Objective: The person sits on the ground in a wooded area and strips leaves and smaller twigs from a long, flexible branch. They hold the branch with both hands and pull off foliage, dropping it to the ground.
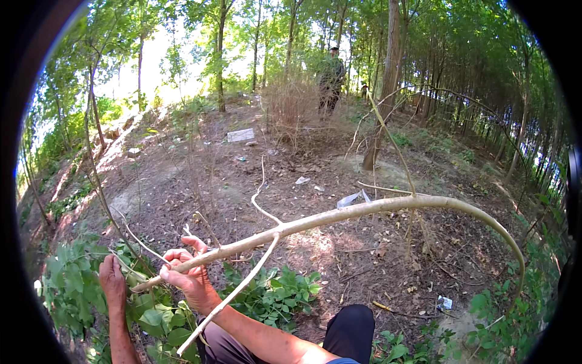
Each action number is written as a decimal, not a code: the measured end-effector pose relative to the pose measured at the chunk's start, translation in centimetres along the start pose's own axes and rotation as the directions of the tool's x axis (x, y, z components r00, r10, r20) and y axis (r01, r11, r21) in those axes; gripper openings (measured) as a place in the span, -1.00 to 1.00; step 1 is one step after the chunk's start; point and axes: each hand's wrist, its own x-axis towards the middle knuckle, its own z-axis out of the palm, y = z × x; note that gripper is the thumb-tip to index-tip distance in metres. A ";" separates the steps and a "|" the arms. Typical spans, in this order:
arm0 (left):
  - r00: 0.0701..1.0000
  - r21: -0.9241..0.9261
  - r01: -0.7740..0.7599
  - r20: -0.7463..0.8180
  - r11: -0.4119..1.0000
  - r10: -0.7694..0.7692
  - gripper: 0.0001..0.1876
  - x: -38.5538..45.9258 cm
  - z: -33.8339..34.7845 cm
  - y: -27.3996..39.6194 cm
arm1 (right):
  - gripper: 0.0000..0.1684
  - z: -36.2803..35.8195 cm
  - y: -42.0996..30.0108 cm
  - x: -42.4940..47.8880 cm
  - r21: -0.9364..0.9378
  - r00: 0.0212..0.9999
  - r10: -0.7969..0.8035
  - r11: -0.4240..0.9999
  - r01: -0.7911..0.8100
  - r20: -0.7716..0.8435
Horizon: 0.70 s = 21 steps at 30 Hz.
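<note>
A long pale branch (336,216) with several side shoots crosses the view and bends down in an arc at the right. Near its thick lower end, at the lower left, my right hand (191,275) is closed around it, fingers curled and thumb along the wood. My left hand (113,277) is left of that end, its fingers pinched on a thin side shoot (129,268). Leafy green twigs (159,318) hang below both hands. A forked side shoot (236,291) runs down across my right forearm.
A person (331,82) in dark clothing stands behind a dry bush (291,109). A tree trunk (386,91) rises right of them. Clear plastic litter (353,199) and a white slab (240,135) lie on the leaf-strewn ground. Low green plants (286,291) grow before my knees.
</note>
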 end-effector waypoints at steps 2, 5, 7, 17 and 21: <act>0.992 -0.185 0.103 0.095 0.977 -0.087 -0.85 -0.8 1.2 -2.4 | -0.06 0.4 -0.3 0.1 0.004 1.000 0.002 1.000 -0.002 0.011; 0.947 -0.334 0.307 0.202 0.891 -0.251 -0.82 -1.0 1.1 -1.1 | -0.06 0.3 -0.3 0.2 -0.026 1.000 -0.015 1.000 0.016 0.018; 0.917 -0.376 0.386 0.260 0.843 -0.303 -0.79 -1.3 0.6 -0.1 | -0.06 0.6 -0.5 0.0 -0.012 1.000 -0.001 1.000 0.001 0.014; 0.915 -0.371 0.378 0.288 0.848 -0.282 -0.77 -1.6 1.2 -1.1 | -0.01 0.4 -0.5 -0.2 0.088 1.000 0.002 0.996 -0.003 0.009; 0.909 -0.409 0.408 0.260 0.816 -0.325 -0.79 -1.1 1.5 -3.5 | 0.13 0.3 -0.8 -1.1 0.124 1.000 0.028 0.992 -0.026 -0.011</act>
